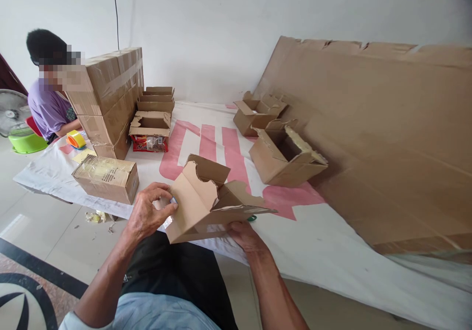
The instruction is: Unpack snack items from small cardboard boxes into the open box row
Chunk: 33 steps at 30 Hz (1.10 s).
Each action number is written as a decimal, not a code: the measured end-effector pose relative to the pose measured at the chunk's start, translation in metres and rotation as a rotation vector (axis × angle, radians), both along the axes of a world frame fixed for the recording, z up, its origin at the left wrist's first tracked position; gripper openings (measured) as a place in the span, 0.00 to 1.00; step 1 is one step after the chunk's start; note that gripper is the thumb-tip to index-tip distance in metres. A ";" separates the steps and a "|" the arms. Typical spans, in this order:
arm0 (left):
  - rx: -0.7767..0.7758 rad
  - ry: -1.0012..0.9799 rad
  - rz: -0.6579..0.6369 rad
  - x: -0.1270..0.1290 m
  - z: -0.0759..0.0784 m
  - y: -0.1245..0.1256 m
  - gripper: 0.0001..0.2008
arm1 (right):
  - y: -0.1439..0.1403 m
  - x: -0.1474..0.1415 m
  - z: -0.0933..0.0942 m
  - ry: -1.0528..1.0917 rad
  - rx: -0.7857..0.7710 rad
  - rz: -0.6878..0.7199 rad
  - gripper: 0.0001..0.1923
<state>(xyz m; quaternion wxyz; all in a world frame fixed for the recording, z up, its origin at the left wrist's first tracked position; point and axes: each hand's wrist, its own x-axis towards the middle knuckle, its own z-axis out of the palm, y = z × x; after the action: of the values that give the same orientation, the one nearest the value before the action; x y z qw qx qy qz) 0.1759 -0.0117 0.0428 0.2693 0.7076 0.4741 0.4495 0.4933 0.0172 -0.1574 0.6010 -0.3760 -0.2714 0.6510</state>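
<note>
An open cardboard box (199,209) is tilted in front of me over the table's near edge, its flaps raised. My right hand (243,235) grips its lower right side, with the fingers hidden beneath. My left hand (152,209) is at the box's left end, thumb and forefinger closed around a small bluish-white piece (173,200) against the cardboard; its exact kind is unclear. Shiny clear tape (168,222) shows just below the thumb. A bit of something green (252,218) peeks out behind the box near my right hand.
Two open boxes (283,153) stand to the right before a large leaning cardboard sheet (387,143). Left are stacked taped boxes (110,89), a closed box (106,177), tape rolls (75,139) and an open box over red packets (149,143). Another person (53,104) sits behind the stack.
</note>
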 end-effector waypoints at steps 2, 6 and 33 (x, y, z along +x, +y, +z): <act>0.013 0.007 0.002 0.000 0.001 0.001 0.01 | 0.001 0.000 0.000 0.000 -0.004 0.003 0.24; 0.018 0.013 0.004 0.000 0.000 0.001 0.02 | 0.001 0.000 0.001 0.005 -0.003 -0.007 0.24; 0.052 0.099 -0.078 -0.009 0.010 0.012 0.04 | 0.000 -0.011 0.011 0.021 0.031 -0.004 0.24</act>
<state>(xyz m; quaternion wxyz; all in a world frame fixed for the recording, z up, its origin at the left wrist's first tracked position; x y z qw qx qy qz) 0.1674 0.0000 0.0531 0.2444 0.7537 0.4470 0.4153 0.4822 0.0173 -0.1463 0.6108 -0.3602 -0.2744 0.6496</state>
